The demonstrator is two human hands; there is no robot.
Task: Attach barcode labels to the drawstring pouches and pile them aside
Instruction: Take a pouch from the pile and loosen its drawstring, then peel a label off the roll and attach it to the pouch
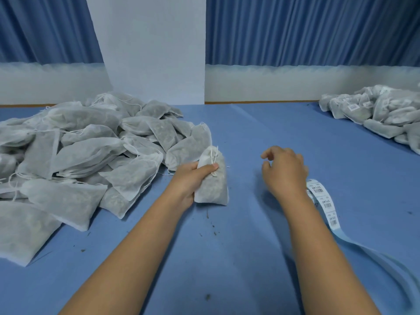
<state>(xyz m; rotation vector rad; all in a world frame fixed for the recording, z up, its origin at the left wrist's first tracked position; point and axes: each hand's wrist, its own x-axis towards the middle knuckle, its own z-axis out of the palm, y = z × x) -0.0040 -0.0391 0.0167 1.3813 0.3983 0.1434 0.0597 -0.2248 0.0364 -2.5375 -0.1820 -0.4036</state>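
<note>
My left hand (193,178) grips a white drawstring pouch (213,185) by its upper half, holding it upright just above the blue table (250,246). My right hand (284,171) hovers to the right of it, fingers loosely curled, holding nothing. A strip of barcode labels (325,203) on blue backing lies just right of that wrist and trails toward the near right edge. A big heap of unlabelled pouches (79,151) fills the left side. A pile of labelled pouches (381,112) sits at the far right.
A white pillar (154,48) and blue curtains (306,28) stand behind the table's far edge. Small dark crumbs (213,226) dot the cloth between my forearms.
</note>
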